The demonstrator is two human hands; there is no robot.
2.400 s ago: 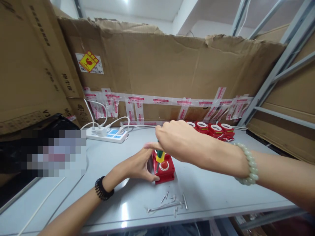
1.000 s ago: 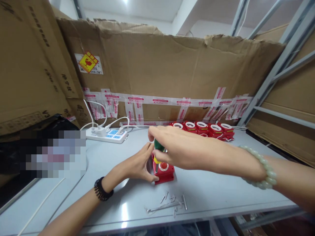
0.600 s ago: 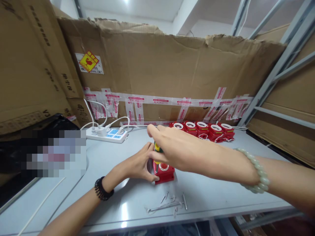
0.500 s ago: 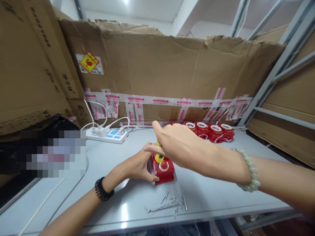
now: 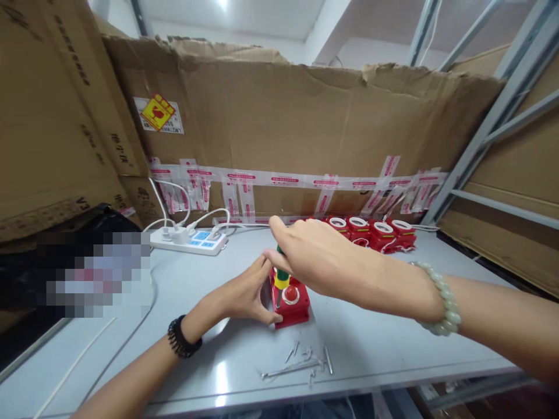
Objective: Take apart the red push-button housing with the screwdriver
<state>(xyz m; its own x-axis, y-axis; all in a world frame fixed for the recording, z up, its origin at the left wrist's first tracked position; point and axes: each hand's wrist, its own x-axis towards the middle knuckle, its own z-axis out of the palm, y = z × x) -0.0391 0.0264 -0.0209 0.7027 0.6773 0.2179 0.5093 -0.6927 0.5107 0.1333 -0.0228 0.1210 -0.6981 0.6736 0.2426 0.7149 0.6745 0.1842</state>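
Grey worktable (image 5: 384,343) on a metal shelving frame (image 5: 493,125), walled at the back and sides by flattened cardboard (image 5: 305,122) patched with red-printed tape.

Red button box (image 5: 292,301) near table centre, flat on the surface, red round button facing up. Left hand (image 5: 244,294) clamped on its left side, thumb at the near corner, fingers on the far edge; black band on that wrist. Right hand (image 5: 321,262) closed around a screwdriver (image 5: 280,279), green and yellow handle, shaft pointing down into the box's left part; tip contact too small to confirm. Pale bead bracelet (image 5: 441,299) on the right wrist.

Loose screws (image 5: 305,361) scattered on the table just in front of the box, not touching it. Row of more red units (image 5: 371,230) with white-ringed tops at the back right, against the cardboard. White power strip (image 5: 190,240) at the back left with plugs in and white cables running off. Black bag (image 5: 87,230) at far left, partly pixelated.
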